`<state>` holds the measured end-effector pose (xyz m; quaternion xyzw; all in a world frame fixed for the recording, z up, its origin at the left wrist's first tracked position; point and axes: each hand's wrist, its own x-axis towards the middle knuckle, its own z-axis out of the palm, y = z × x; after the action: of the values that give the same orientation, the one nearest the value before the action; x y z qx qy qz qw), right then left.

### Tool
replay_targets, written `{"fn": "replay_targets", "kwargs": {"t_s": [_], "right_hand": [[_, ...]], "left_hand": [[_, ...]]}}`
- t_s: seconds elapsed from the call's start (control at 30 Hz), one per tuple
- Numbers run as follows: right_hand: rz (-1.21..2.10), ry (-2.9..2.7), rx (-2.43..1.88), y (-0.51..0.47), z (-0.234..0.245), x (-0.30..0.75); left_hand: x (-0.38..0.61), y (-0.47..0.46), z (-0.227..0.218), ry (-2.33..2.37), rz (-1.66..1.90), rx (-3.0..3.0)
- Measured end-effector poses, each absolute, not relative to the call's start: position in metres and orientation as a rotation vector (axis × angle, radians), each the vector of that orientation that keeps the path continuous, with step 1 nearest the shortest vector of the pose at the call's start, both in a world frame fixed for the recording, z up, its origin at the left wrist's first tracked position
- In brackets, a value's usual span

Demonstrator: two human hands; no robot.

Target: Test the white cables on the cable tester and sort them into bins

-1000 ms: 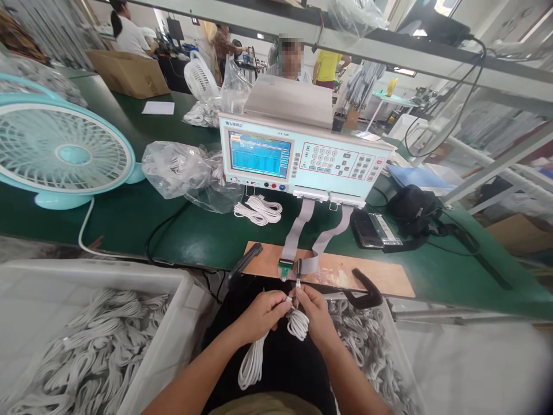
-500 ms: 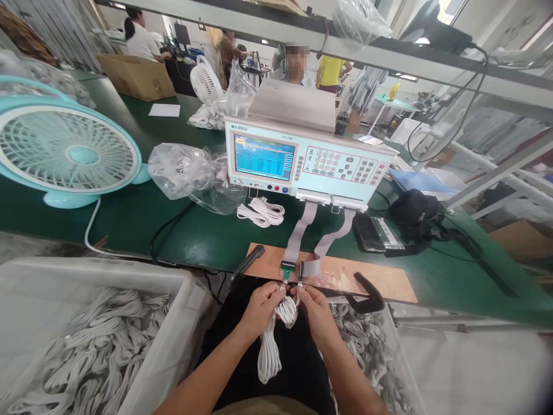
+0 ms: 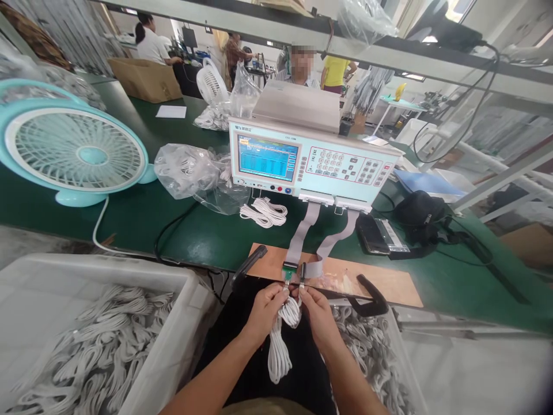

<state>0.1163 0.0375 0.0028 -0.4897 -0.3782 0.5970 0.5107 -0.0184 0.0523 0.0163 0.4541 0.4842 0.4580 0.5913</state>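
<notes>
A coiled white cable (image 3: 280, 354) hangs below my hands, in front of dark clothing. My left hand (image 3: 264, 311) is closed, pinching one plug end of this cable at the small green circuit board (image 3: 289, 272). That board sits at the end of a grey ribbon cable (image 3: 300, 233). Close by, my right hand (image 3: 318, 314) is closed too, gripping the cable's other end at the black connector (image 3: 303, 271) of the second ribbon cable (image 3: 341, 233). How deep each plug sits cannot be made out. Both ribbons run up to the tester (image 3: 313, 155), whose screen is lit.
A wooden strip (image 3: 345, 276) lies along the table edge between black clamps (image 3: 371, 297). Bins of white cables stand at left (image 3: 190, 294) and right (image 3: 400, 357). On the green table are a fan (image 3: 78, 150), a bagged bundle (image 3: 185, 170), another cable coil (image 3: 263, 212) and a phone (image 3: 372, 235).
The whole view has shifted slightly, so the scene appears a little further right. The hanging coil has swung slightly. Both hands keep their hold on the cable ends.
</notes>
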Motion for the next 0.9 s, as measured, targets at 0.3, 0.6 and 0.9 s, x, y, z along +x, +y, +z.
{"fn": "replay_targets", "kwargs": {"t_s": [0.3,0.6,0.9], "right_hand": [[1.446,-0.907,-1.153,0.038,0.005,0.117],[1.472,-0.842,-1.144,0.037,0.0,0.116],[1.485,-0.832,-1.093,0.037,-0.001,0.117]], "left_hand": [[-0.019,0.052,0.013,1.128,1.071,1.062],[-0.012,0.045,0.004,1.082,1.121,0.86],[-0.014,0.049,0.001,1.094,1.131,1.017]]}}
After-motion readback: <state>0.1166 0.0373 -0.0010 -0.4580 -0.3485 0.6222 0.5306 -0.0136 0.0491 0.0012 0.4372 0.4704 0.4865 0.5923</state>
